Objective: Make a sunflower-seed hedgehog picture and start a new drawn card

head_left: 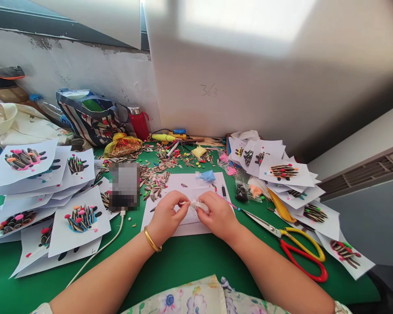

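Over a white sheet of paper (177, 185) my two hands meet. My left hand (168, 213) is closed, pinching one end of a small crumpled white piece (194, 205) that looks like soft clay or a plastic wrapper. The other end sits between the fingers of my right hand (218, 213), closed as well. A blue lump of clay in wrapping (207, 175) lies on the paper just beyond my hands. Close by are a black pen (224, 192) and a few sunflower seeds.
Stacks of paper with seed pictures stand left (75, 222) and right (314, 213). Scissors (281, 233) lie beside my right forearm. Loose sunflower seeds (155, 181) cover the back of the green table (183, 261). A phone with a cable (123, 187), red bottle (139, 124) and striped bag (88, 117) stand left.
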Demonstrator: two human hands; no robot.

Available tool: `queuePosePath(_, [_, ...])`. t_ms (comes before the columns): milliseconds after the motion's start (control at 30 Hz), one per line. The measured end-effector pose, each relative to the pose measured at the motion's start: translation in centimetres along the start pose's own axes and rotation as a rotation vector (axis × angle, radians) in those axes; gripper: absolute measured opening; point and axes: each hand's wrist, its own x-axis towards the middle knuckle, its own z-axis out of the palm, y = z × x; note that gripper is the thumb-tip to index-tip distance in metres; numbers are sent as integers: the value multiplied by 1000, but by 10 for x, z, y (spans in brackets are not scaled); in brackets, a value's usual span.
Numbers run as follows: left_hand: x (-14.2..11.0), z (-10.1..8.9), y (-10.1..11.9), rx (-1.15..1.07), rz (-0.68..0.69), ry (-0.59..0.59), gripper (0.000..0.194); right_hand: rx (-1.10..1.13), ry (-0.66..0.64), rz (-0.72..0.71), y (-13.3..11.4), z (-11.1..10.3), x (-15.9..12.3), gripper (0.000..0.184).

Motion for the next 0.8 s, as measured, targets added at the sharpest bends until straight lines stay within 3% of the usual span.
queuePosePath(133, [2, -2, -3, -184, -135, 120, 14, 36, 54, 125, 8, -6, 4, 10])
queuePosePath(233, [3, -1, -5, -360, -266, 121, 27, 84, 82, 167, 13, -8, 6, 8])
queuePosePath(367, [3, 2, -6, -505, -335, 105, 31, 129, 67, 183, 13, -7, 6, 9])
queuePosePath(533, [2, 2, -11, -333, -231, 74, 26, 156, 34, 157, 8, -5, 5, 7])
queuePosePath(667, [0, 1, -10, -160, -77, -9, 23, 145, 10, 139, 4, -2, 4, 9])
queuePosePath(800, [0, 3, -7, -74, -38, -95, 13, 128, -28, 124, 0, 3, 1, 10])
